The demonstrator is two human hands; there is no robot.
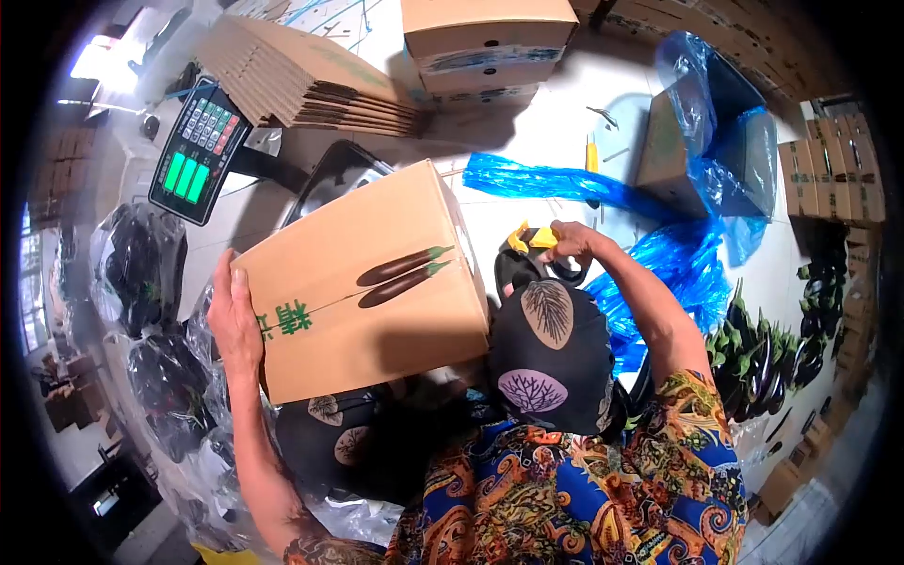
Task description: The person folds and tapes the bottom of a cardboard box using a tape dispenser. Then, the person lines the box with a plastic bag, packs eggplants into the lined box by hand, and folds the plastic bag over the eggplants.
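Note:
A closed cardboard box, printed with two eggplants and green characters, lies tilted across my lap. My left hand presses flat against the box's left side, its fingers extended. At the right of the box, my right hand is closed on a yellow and black tape dispenser, just beyond my knee. Part of the dispenser is hidden by my fingers and knee. Beyond the box's far edge, a black scale platform is partly covered.
A scale display stands at the upper left beside stacked flattened cartons. Bagged eggplants lie left. An open box with blue plastic is at the upper right; loose eggplants lie right. A yellow-handled tool lies ahead.

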